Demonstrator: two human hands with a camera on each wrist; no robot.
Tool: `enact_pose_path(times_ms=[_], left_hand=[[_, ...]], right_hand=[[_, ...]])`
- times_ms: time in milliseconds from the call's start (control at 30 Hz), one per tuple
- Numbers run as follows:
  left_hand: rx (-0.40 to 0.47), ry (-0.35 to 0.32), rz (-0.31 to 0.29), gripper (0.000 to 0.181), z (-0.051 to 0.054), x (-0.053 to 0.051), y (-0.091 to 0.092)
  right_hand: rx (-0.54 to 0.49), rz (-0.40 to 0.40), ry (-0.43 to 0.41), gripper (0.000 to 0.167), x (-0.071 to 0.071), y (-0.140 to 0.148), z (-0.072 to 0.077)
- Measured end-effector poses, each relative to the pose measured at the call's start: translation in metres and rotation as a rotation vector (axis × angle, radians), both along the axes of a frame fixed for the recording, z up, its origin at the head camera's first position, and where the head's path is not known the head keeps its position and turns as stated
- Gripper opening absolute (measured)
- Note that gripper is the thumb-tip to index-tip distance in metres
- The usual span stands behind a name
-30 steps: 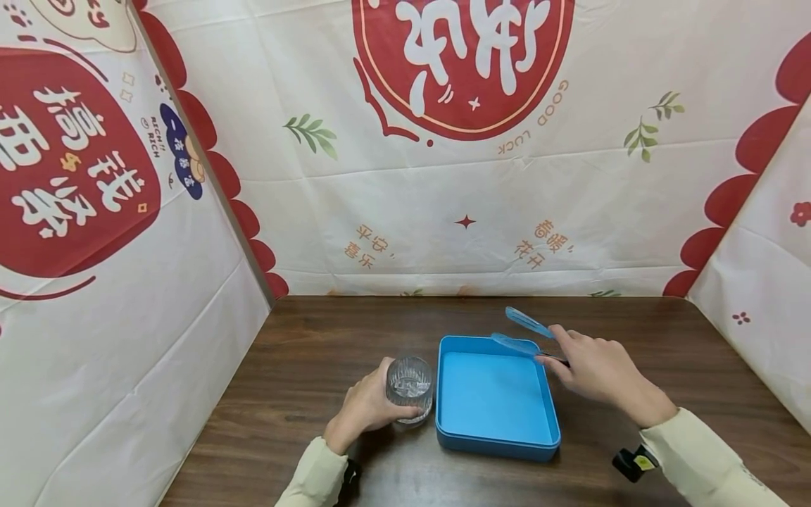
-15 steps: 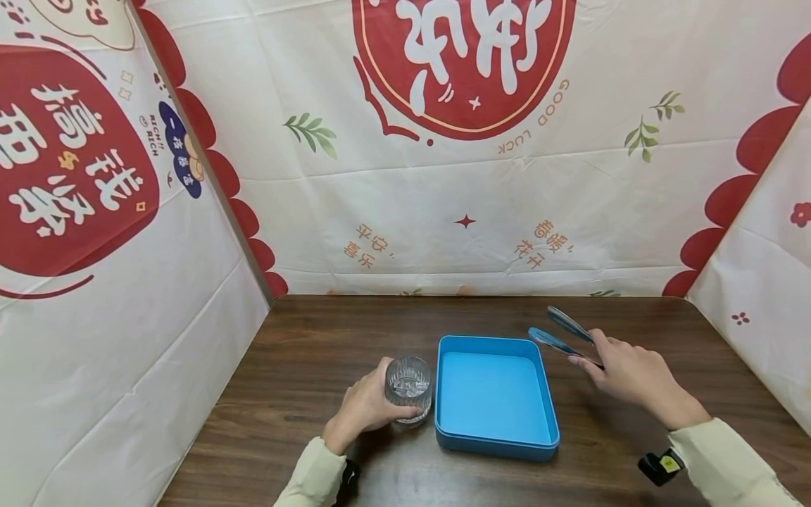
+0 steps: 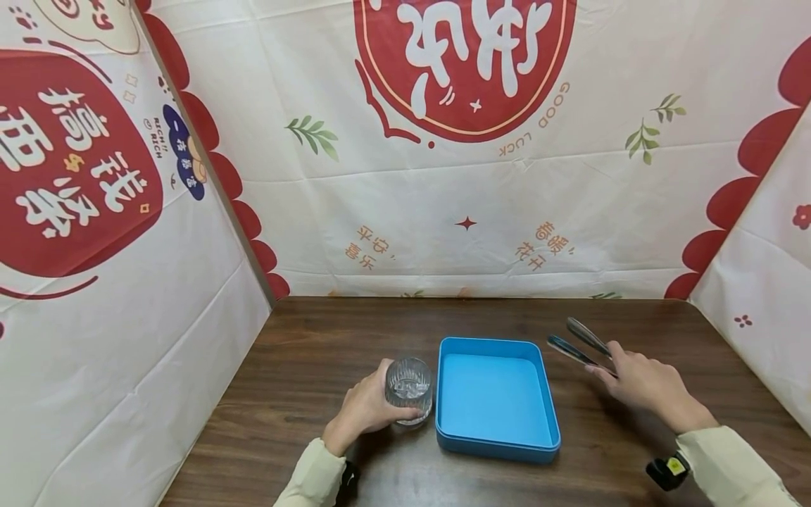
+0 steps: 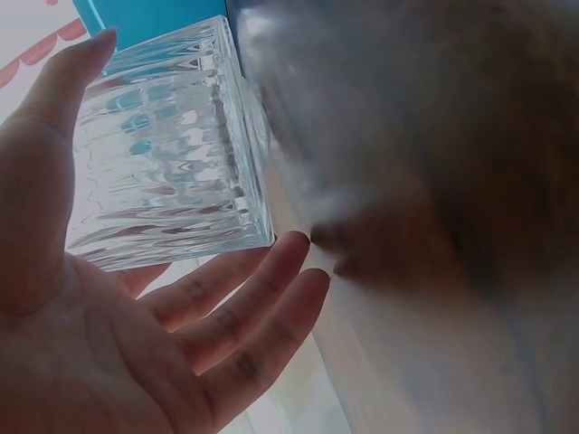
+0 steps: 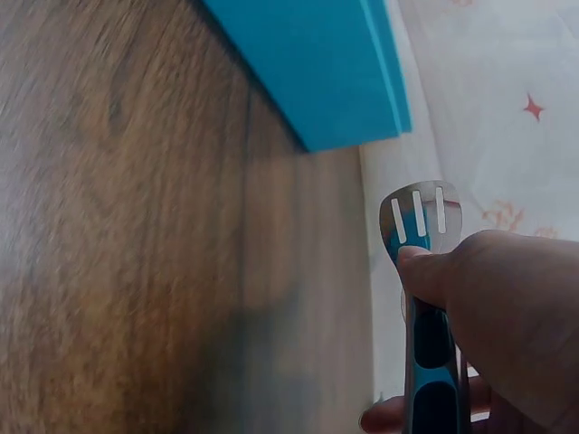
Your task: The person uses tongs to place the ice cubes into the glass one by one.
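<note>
My left hand (image 3: 367, 405) grips a clear ribbed drinking glass (image 3: 409, 391) just left of a blue square box. In the left wrist view the thumb lies on one side of the glass (image 4: 172, 149), with several fingers spread near its base. Something transparent shows inside the glass, too unclear to name. My right hand (image 3: 652, 387) holds metal tongs (image 3: 579, 345) right of the box, their two arms apart at the tips and nothing between them. The right wrist view shows the tongs' slotted head (image 5: 421, 217) and dark handle inlays, with the thumb pressing on one arm.
The open blue box (image 3: 497, 398) stands mid-table between the hands, its flat bottom in view. The brown wooden table (image 3: 329, 331) ends at a white printed cloth (image 3: 405, 232) behind; similar cloth hangs at left and right.
My right hand has moved the tongs rightward and a little nearer, from over the box's far right corner to the table on its right. The left hand and the glass have stayed put.
</note>
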State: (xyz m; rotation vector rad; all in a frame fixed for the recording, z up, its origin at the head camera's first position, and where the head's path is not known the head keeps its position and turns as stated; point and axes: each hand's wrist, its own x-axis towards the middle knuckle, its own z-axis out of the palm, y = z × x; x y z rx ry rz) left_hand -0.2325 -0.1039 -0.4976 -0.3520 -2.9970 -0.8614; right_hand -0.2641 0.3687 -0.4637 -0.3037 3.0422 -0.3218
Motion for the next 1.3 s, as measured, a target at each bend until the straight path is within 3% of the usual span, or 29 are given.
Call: enact_pose_path(times_ms=[567, 833, 1300], left_hand=[[0.005, -0.027, -0.012, 0.098, 0.003, 0.0, 0.001], [0.016, -0.015, -0.016, 0.1, 0.004, 0.001, 0.001], [-0.009, 0.0, -0.089, 0.097, 0.005, 0.002, -0.007]], right_hand=[[0.053, -0.032, -0.017, 0.083, -0.005, 0.015, -0.024], [0.042, -0.031, -0.017, 0.079, -0.005, 0.016, -0.027], [0.035, -0.02, -0.001, 0.072, -0.007, 0.02, -0.033]])
